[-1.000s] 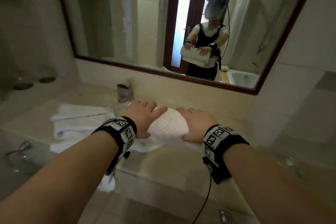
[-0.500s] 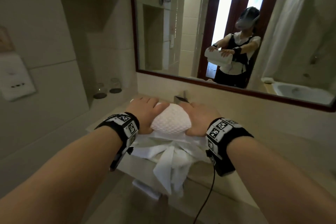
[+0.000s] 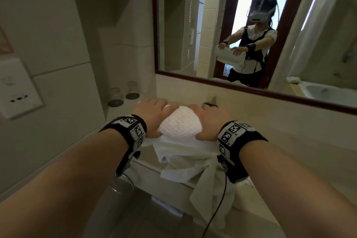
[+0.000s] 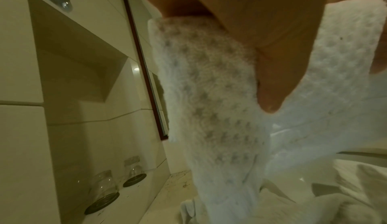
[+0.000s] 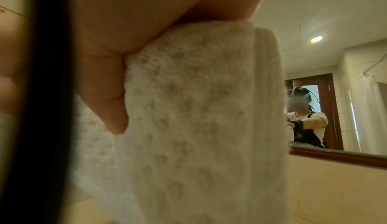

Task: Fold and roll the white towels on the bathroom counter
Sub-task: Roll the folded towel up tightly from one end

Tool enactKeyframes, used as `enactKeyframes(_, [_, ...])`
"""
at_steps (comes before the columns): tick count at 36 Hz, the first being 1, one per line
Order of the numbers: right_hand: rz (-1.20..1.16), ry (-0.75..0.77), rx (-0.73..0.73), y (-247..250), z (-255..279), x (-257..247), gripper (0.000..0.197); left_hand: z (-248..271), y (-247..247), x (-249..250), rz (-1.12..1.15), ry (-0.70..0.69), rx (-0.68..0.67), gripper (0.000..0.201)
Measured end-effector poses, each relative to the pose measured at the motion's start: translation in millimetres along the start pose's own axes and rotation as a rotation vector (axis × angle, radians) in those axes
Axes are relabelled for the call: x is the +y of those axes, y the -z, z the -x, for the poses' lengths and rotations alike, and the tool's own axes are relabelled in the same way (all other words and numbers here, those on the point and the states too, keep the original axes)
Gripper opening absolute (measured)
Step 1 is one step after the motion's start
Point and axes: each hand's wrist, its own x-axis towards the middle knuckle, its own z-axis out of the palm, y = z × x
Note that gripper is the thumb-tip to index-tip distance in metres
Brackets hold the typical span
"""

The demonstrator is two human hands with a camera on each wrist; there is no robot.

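Above the counter (image 3: 289,141), both hands still clasp the rolled towel (image 3: 180,124), carried leftward toward the glasses (image 3: 123,93).

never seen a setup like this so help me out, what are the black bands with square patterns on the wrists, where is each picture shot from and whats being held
No machine here: a person works bare-handed. The black bands carry a small camera on each wrist; a third camera sits on the head. The wide picture is the head view; the two close-ups look along each hand. The left hand and right hand grip the ends of a rolled white towel, held above the bathroom counter. A loose white towel lies crumpled on the counter edge. Two upturned glasses stand in the corner. The mirror reflects the person.
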Motion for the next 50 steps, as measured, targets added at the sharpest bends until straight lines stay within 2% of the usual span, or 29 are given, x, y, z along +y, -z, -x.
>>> enactKeyframes(9, [-0.022,-0.016,0.000,-16,-103,30,0.080,-86,-32,-42,0.040,0.059,0.000,0.079])
enactKeyframes(16, [-0.022,-0.017,0.005,-22,-168,51,0.092,-142,-57,-79,0.017,0.054,0.016,0.076])
enactKeyframes(24, [-0.027,-0.123,0.024,-57,-254,71,0.086,-233,-117,-126,0.002,-0.054,0.039,0.077])
enactKeyframes(31, [-0.035,-0.232,-0.008,-97,-333,89,0.090,-321,-179,-166,0.042,-0.171,0.035,0.083])
enactKeyframes(37, [-0.055,-0.262,0.018,-127,-388,98,0.087,-371,-220,-188,0.065,-0.181,-0.003,0.088])
enactKeyframes(41, [-0.049,-0.291,0.065,-148,-413,105,0.084,-393,-247,-195,0.093,-0.202,0.195,0.111])
enactKeyframes(43, [-0.029,-0.300,0.091,-161,-425,108,0.082,-408,-271,-196,0.135,-0.209,0.275,0.112])
enactKeyframes(47, [-0.010,-0.346,0.091,-186,-446,117,0.086,-433,-305,-191,0.136,-0.215,0.362,0.098])
enactKeyframes(50, [-0.005,-0.356,0.159,-205,-456,124,0.092,-450,-333,-187,0.144,-0.216,0.436,0.075])
